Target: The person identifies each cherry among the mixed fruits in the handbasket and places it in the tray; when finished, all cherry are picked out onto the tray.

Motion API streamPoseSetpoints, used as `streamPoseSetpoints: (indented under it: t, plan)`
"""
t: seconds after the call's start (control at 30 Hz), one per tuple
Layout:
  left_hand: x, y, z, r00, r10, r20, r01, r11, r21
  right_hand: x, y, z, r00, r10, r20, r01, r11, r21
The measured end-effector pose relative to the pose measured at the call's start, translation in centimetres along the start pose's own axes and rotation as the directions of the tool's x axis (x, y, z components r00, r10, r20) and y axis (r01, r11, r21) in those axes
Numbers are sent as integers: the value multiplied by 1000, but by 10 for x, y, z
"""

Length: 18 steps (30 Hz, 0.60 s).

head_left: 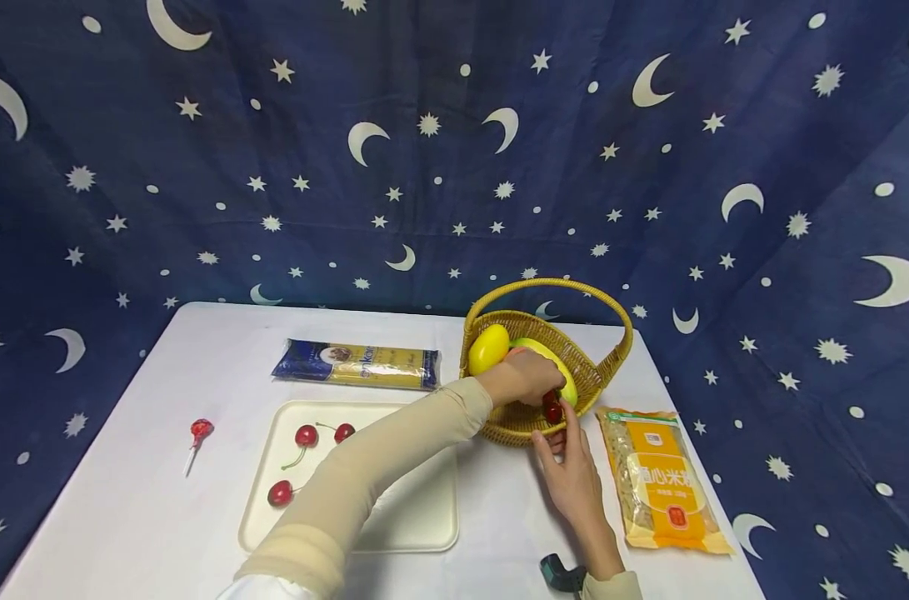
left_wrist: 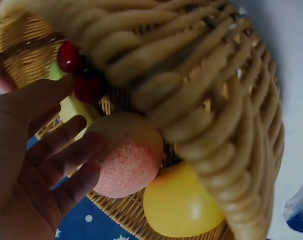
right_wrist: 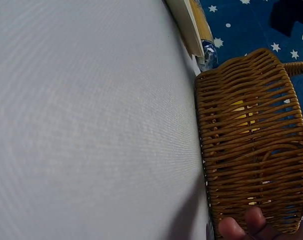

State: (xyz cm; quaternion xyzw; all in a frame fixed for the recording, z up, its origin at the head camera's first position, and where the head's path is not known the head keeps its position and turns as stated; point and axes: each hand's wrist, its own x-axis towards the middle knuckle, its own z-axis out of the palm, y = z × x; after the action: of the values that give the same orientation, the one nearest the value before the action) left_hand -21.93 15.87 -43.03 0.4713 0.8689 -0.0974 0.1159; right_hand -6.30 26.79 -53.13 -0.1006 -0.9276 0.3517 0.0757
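My left hand (head_left: 527, 377) reaches into the wicker basket (head_left: 508, 435), its fingers loosely spread in the left wrist view. There its thumb tip is right at two dark red cherries (left_wrist: 88, 86), and the other fingers lie by a pink peach (left_wrist: 129, 165). A yellow lemon-like fruit (head_left: 488, 348) and a long yellow-green fruit (head_left: 566, 379) lie in the basket too. At the near rim is my right hand (head_left: 574, 479), index finger extended up beside the rim. Two of its fingertips (right_wrist: 231, 227) show close against the outside of the basket wall in the right wrist view.
A cream tray (head_left: 417, 542) with several cherries (head_left: 306, 436) lies partly under my left forearm. Behind it is a blue-and-gold pasta packet (head_left: 379, 367). An orange bag (head_left: 660, 479) lies right of the basket; a red lollipop (head_left: 200, 429) is at the left.
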Motion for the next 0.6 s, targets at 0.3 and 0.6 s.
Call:
streamPoseSetpoints:
  t: [0.3,0.6]
  plan:
    - [4,0,12,1000,28,4,-28,999,-20,0,-2,0,1000,-1,-16,1,1000,-9]
    - [4,6,23,999,37,1,-37,998,54,-1,-2,0,1000,0,-11,-1,1000,-13]
